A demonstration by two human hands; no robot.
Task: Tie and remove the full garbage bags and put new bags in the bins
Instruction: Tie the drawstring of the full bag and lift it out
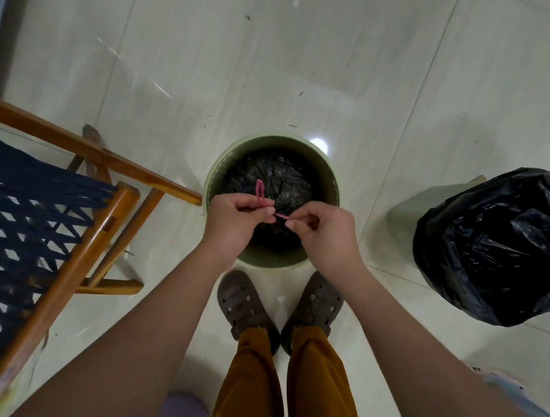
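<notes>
Big wooden chair (71,213) with blue webbing sits off to the left, and a second bin (430,206) with a black liner (499,243) stands right. In the middle, a green bin (224,162) holds a gathered black bag (282,179). Left hand (234,218) pinches a pink drawstring (260,192) loop; right hand (324,234) pinches its other end.

Hidden behind the left hand (233,220) and right hand (322,231): the knot of the pink drawstring (261,192) and part of the green bin (272,162); cut off by the edges: wooden chair (81,214) and second bin's black bag (505,244).
</notes>
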